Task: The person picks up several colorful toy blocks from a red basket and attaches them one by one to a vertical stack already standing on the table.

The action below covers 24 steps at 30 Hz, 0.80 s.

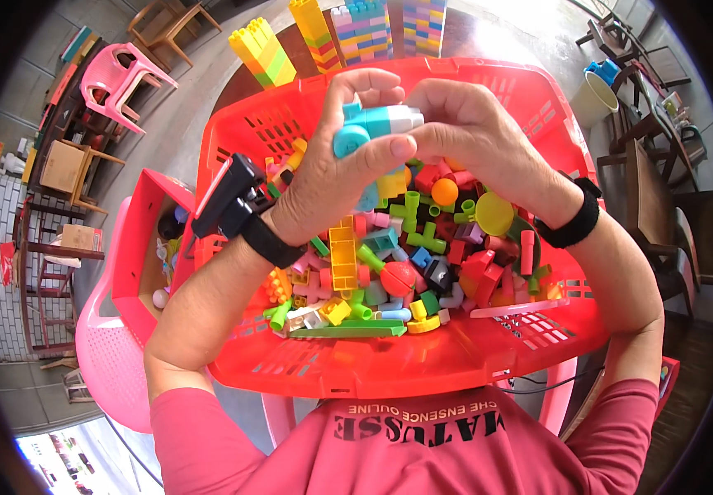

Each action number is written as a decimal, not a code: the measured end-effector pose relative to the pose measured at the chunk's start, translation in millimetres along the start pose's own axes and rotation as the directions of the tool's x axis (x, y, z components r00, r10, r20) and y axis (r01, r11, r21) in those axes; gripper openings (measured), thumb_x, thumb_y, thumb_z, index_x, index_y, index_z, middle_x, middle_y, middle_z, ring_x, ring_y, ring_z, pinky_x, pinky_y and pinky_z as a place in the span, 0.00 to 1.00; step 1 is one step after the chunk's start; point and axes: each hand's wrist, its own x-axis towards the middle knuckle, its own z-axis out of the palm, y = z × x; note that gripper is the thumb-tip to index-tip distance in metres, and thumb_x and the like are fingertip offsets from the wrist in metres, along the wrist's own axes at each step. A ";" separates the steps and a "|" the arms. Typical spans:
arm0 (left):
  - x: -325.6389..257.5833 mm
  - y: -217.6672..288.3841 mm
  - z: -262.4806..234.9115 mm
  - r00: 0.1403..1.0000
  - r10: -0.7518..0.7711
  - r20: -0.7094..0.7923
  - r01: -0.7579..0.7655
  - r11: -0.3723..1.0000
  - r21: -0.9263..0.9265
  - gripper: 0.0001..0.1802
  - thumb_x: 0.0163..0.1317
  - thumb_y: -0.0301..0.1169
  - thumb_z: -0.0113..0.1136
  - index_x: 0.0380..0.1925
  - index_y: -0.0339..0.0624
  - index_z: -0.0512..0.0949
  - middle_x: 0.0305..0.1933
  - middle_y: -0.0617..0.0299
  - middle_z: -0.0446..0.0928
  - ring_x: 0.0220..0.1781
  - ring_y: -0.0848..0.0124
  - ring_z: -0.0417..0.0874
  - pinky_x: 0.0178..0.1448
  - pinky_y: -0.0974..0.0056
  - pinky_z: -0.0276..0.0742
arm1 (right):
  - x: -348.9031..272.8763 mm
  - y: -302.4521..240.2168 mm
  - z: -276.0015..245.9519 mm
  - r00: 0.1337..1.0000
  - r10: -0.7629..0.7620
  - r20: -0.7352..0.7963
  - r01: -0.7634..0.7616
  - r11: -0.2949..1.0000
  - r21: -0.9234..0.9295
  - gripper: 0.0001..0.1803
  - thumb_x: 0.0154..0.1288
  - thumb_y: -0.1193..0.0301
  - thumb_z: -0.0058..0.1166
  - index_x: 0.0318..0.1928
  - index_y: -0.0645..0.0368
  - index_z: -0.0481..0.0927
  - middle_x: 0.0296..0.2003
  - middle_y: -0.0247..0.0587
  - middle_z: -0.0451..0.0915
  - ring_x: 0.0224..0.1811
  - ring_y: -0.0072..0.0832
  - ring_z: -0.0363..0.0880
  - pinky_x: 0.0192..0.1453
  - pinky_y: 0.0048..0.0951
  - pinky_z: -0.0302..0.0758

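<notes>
One red basket (422, 363) of mixed blocks, four stacked block towers (262, 51) behind it, and two pink plastic chairs (117, 82) can be counted.

Both forearms enter from the lower edge and converge at upper centre. Left hand (336, 177) is raised, fingers curled, thumb pressed forward in a closed grip. Right hand (476, 136) meets it fingertip to fingertip, fingers bent. Each wrist carries a black band.
</notes>
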 end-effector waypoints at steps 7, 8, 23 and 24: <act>6.5 -5.7 -11.3 0.994 -0.059 -0.088 0.070 0.990 0.122 0.24 0.61 0.44 0.67 0.46 0.41 0.69 0.41 0.62 0.76 0.43 0.76 0.80 0.46 0.69 0.79 | 7.2 22.7 2.5 0.994 0.109 0.000 -0.109 0.990 0.086 0.14 0.65 0.63 0.61 0.35 0.62 0.77 0.24 0.29 0.77 0.26 0.12 0.74 0.26 0.17 0.70; 9.2 -8.0 -15.5 0.993 -0.063 -0.099 0.075 0.990 0.121 0.23 0.61 0.44 0.67 0.46 0.41 0.69 0.41 0.61 0.77 0.43 0.76 0.80 0.46 0.69 0.79 | 6.9 28.9 3.5 0.997 0.075 0.003 -0.075 0.991 0.108 0.14 0.65 0.63 0.61 0.35 0.62 0.77 0.24 0.29 0.77 0.25 0.12 0.75 0.27 0.17 0.70; 23.2 -21.8 -53.3 0.971 -0.092 -0.220 0.095 0.995 0.002 0.20 0.65 0.43 0.62 0.48 0.42 0.72 0.43 0.56 0.79 0.40 0.69 0.83 0.46 0.63 0.82 | -53.4 85.8 57.8 0.655 0.282 0.701 0.509 0.520 -0.686 0.04 0.55 0.71 0.55 0.30 0.56 0.77 0.32 0.43 0.75 0.31 0.36 0.82 0.31 0.37 0.78; 23.4 -19.9 -54.5 0.969 -0.135 -0.207 0.116 0.988 -0.102 0.20 0.66 0.45 0.60 0.48 0.42 0.72 0.43 0.55 0.79 0.40 0.67 0.84 0.45 0.62 0.83 | -51.5 83.8 57.7 0.656 0.278 0.702 0.513 0.518 -0.684 0.04 0.55 0.71 0.55 0.30 0.56 0.77 0.32 0.44 0.74 0.31 0.36 0.82 0.32 0.38 0.77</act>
